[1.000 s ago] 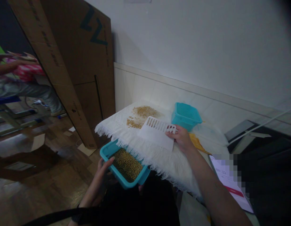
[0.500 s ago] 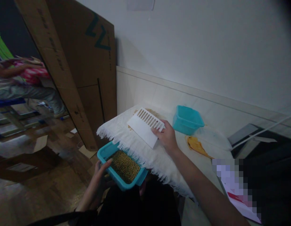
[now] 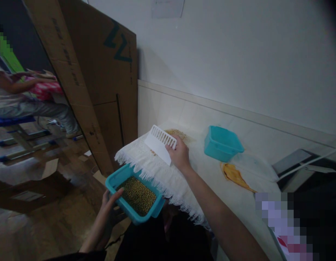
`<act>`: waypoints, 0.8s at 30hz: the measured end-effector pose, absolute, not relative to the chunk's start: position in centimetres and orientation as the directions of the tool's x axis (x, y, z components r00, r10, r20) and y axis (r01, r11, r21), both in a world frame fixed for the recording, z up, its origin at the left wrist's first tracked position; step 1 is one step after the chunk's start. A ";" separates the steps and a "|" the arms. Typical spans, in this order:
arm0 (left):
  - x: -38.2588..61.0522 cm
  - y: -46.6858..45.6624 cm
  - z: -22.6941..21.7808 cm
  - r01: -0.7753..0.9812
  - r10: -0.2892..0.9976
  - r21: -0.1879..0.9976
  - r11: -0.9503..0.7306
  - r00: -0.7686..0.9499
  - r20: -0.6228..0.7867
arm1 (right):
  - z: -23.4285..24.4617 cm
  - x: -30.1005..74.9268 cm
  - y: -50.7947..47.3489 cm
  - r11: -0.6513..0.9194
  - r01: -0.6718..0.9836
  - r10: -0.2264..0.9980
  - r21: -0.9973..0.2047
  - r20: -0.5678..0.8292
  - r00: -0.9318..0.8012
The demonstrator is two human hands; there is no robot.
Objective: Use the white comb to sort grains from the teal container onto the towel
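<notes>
My left hand (image 3: 109, 204) grips the near left side of a teal plastic tub (image 3: 148, 218), its thumb over the rim. Yellowish-green beans (image 3: 139, 195) cover the tub's bottom. The tub sits below the table's edge, under the fringe of a white cloth (image 3: 132, 152). In my right hand (image 3: 180, 154) is a white scraper (image 3: 158, 149) with a row of slots along its upper edge. Its lower edge is over the cloth, close to a few small beans (image 3: 153, 152). Beyond it, a scatter of beans (image 3: 175, 133) lies on the tabletop.
A second teal tub (image 3: 223, 154) stands by the wall, with a crumpled orange cloth (image 3: 235, 177) in front of it. A tall cardboard box (image 3: 102, 72) rises at the left. Further left sits another person (image 3: 18, 90). An opened carton (image 3: 26, 192) lies on the floor.
My right hand has drawn the scraper leftward across the cloth, and its face now tilts more upright. The tub in my left hand has shifted slightly left. The view has turned a little.
</notes>
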State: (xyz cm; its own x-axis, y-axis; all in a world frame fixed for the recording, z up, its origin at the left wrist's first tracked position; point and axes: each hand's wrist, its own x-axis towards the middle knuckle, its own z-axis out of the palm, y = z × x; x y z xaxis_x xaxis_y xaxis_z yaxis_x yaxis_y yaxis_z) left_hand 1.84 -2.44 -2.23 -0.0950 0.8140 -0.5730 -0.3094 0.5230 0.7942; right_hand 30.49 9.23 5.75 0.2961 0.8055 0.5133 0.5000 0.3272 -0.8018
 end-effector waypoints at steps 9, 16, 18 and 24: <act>0.9 -1.6 -2.7 -0.351 0.801 0.780 0.519 -0.120 -0.587 | 5.7 30.7 9.0 0.314 0.494 0.808 -0.811 0.502 0.310; 0.9 -1.6 -2.5 -0.340 0.794 0.775 0.533 -0.116 -0.597 | 5.6 30.6 8.7 0.326 0.468 0.824 -0.821 0.490 0.286; 1.0 -1.7 -2.4 -0.349 0.799 0.780 0.519 -0.126 -0.588 | 5.7 30.5 8.7 0.328 0.453 0.832 -0.829 0.481 0.277; 1.0 -2.0 -2.1 -0.345 0.818 0.791 0.504 -0.101 -0.566 | 6.3 30.2 8.2 0.321 0.494 0.808 -0.808 0.506 0.302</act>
